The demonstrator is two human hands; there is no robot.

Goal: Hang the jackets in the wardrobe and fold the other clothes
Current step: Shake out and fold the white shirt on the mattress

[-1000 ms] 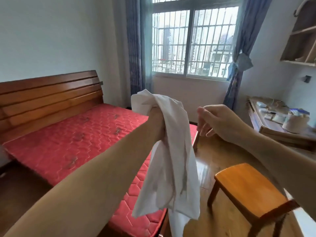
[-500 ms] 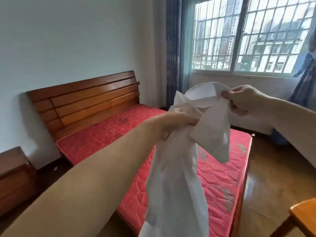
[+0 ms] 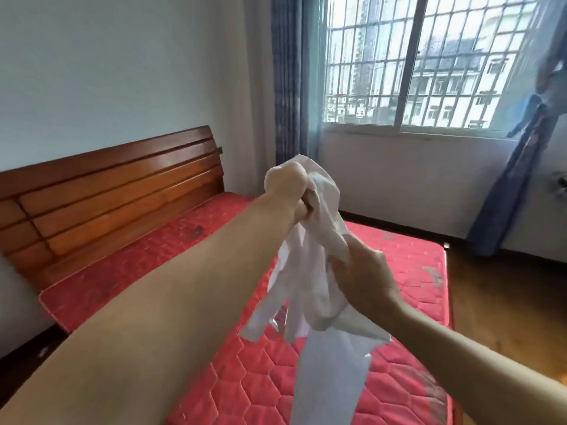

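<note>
The left hand [image 3: 287, 191] gripped the shirt's [image 3: 319, 289] top, the right hand [image 3: 362, 280] clutched it lower and nearer, so the cloth hung lengthwise downward between them, bunched, above the bed [image 3: 414, 262].

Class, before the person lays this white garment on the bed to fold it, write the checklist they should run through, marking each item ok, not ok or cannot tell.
1. Left hand grips the top of the white garment: ok.
2. Right hand grips the cloth lower down: ok.
3. Garment spread out flat, ready to lay down: not ok, it hangs bunched and twisted.
4. Which part each hand holds, collar, sleeve or hem: cannot tell.
5. Red mattress below has bare room for the garment: ok.
6. Mattress surface clean: not ok, dark marks show near the far edge.
</note>
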